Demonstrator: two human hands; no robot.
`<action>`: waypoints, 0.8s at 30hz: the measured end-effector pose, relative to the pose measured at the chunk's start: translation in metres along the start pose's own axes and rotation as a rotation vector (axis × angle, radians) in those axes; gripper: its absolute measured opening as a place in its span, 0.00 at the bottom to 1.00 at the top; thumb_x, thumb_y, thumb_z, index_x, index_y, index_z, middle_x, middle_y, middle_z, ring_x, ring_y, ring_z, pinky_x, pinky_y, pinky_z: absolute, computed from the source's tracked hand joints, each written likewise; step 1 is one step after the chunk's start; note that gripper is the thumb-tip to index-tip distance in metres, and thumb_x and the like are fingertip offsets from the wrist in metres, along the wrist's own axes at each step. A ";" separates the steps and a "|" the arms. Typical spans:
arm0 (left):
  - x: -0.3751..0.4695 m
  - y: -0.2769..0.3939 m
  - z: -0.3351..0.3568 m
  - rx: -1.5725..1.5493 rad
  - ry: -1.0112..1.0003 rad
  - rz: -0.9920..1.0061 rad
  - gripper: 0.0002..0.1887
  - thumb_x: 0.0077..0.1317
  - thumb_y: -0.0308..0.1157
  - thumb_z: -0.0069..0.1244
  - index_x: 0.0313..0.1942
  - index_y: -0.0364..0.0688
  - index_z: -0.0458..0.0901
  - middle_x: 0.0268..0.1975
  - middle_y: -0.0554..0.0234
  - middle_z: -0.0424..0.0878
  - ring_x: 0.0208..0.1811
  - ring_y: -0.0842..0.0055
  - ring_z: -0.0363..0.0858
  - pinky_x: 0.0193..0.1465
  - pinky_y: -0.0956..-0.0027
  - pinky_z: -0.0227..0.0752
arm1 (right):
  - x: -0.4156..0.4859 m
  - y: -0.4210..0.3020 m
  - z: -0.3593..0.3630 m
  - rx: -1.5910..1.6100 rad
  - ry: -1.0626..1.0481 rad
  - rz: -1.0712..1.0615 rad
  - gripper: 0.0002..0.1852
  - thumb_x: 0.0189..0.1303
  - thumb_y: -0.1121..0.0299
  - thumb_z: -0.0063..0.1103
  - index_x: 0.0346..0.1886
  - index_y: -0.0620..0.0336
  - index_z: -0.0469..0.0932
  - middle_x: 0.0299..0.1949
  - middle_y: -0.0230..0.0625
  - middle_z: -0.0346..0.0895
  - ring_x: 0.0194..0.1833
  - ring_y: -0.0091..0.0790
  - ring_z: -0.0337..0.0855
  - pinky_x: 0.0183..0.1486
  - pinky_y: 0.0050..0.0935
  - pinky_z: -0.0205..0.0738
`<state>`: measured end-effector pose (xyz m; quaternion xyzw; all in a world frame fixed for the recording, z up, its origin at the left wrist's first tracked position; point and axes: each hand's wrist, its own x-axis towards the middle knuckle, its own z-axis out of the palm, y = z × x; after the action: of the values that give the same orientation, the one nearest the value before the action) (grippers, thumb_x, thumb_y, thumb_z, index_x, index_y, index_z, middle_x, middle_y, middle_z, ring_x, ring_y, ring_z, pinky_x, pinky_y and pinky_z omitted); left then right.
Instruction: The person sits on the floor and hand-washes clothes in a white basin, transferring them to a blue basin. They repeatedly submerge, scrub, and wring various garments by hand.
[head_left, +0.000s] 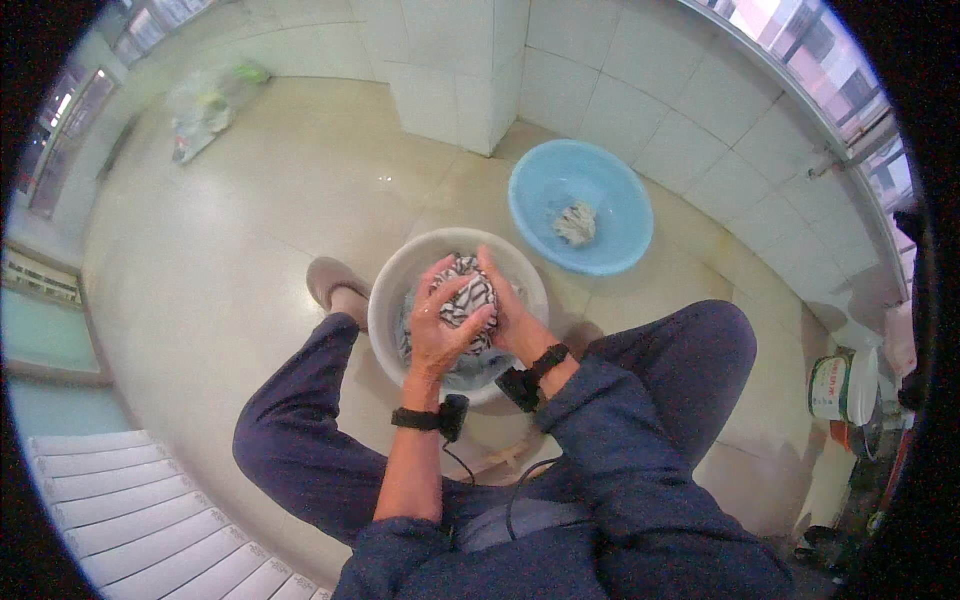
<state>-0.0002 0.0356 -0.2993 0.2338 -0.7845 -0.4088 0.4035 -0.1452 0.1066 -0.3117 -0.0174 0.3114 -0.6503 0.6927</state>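
Both my hands press around a bunched black-and-white patterned cloth (469, 296) above a white basin (385, 300). My left hand (437, 322) grips it from the left, fingers curled over the top. From the right, my right hand (510, 300) cups the same bundle. Water and part of the cloth show in the basin beneath, though my hands hide much of the inside. Beyond the basin to the right stands a light blue basin (540, 225) with a small wrung-up pale cloth (576, 223) lying in it.
A clear plastic bag (202, 112) with green and white contents lies at the far left. White slatted boxes (142, 510) line the near left. At right stands a white bucket (840, 388) bearing writing. Tiled walls (667, 97) bound the far side.
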 end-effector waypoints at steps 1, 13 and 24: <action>-0.001 0.001 0.005 0.033 0.041 -0.036 0.24 0.64 0.38 0.79 0.57 0.40 0.94 0.66 0.48 0.90 0.68 0.52 0.88 0.74 0.52 0.80 | 0.006 0.004 -0.006 0.019 0.014 -0.028 0.36 0.83 0.27 0.58 0.66 0.51 0.88 0.55 0.36 0.95 0.54 0.38 0.97 0.60 0.41 0.93; -0.013 -0.016 0.025 0.036 0.394 -0.346 0.11 0.72 0.31 0.69 0.39 0.32 0.86 0.43 0.50 0.87 0.45 0.58 0.86 0.54 0.54 0.81 | 0.066 0.078 -0.053 -0.928 0.568 -0.538 0.32 0.84 0.44 0.50 0.42 0.69 0.88 0.38 0.62 0.90 0.41 0.66 0.90 0.49 0.62 0.79; -0.028 -0.062 0.030 0.096 0.273 -0.704 0.14 0.71 0.37 0.70 0.40 0.31 0.90 0.47 0.45 0.92 0.48 0.58 0.89 0.58 0.53 0.81 | 0.068 0.112 -0.066 -0.745 0.763 -0.424 0.34 0.86 0.39 0.47 0.40 0.65 0.85 0.40 0.54 0.92 0.43 0.62 0.92 0.49 0.57 0.83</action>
<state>-0.0072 0.0345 -0.3732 0.5600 -0.6134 -0.4502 0.3278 -0.0779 0.0872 -0.4407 -0.0864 0.7371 -0.5819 0.3327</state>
